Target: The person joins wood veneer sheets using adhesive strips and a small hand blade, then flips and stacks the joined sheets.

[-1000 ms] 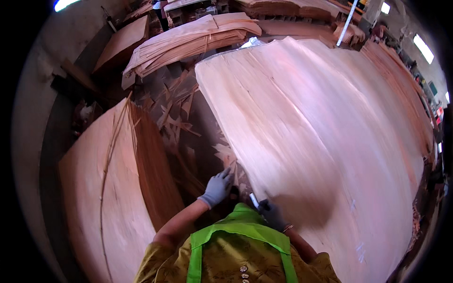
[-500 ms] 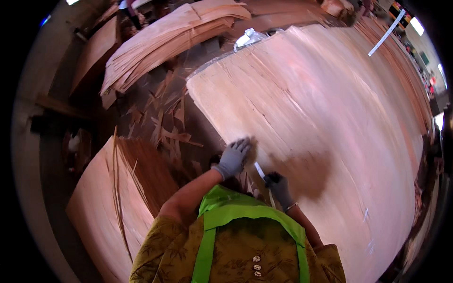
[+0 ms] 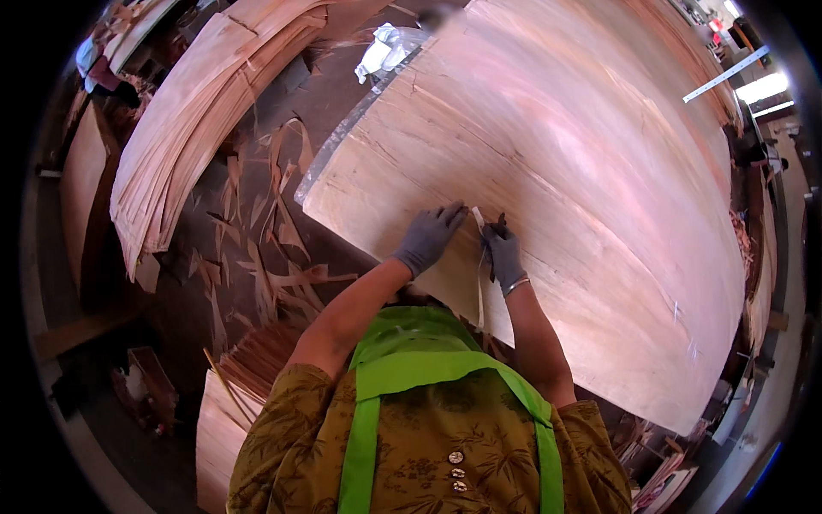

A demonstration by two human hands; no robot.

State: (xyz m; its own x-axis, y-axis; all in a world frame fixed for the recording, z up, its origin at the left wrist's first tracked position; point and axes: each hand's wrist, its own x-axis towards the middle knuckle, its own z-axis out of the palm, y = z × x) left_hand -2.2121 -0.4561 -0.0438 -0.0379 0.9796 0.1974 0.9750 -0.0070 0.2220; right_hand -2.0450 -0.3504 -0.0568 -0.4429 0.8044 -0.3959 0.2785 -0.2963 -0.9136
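Both hands wear grey gloves and work over a large pale wood veneer sheet (image 3: 591, 231). My left hand (image 3: 431, 238) lies on the sheet near its front edge, fingers stretched toward a narrow white tape strip (image 3: 480, 274). My right hand (image 3: 503, 251) is closed beside the strip, holding it between the fingers. The strip's upper end lies between my two hands, and its lower length hangs toward my apron. Something small and dark pokes up from my right fingers; I cannot make out what it is.
A fanned veneer stack (image 3: 201, 103) stands at far left, with torn veneer scraps (image 3: 278, 214) on the floor between. Crumpled white plastic (image 3: 384, 53) lies by the sheet's far corner. Another veneer stack (image 3: 224, 428) is at near left. A white tape piece (image 3: 726, 75) juts out at far right.
My view has shifted and turned. Both hands have moved farther over the sheet, away from my body, and my left hand has flattened near the strip's end. The right still holds the strip.
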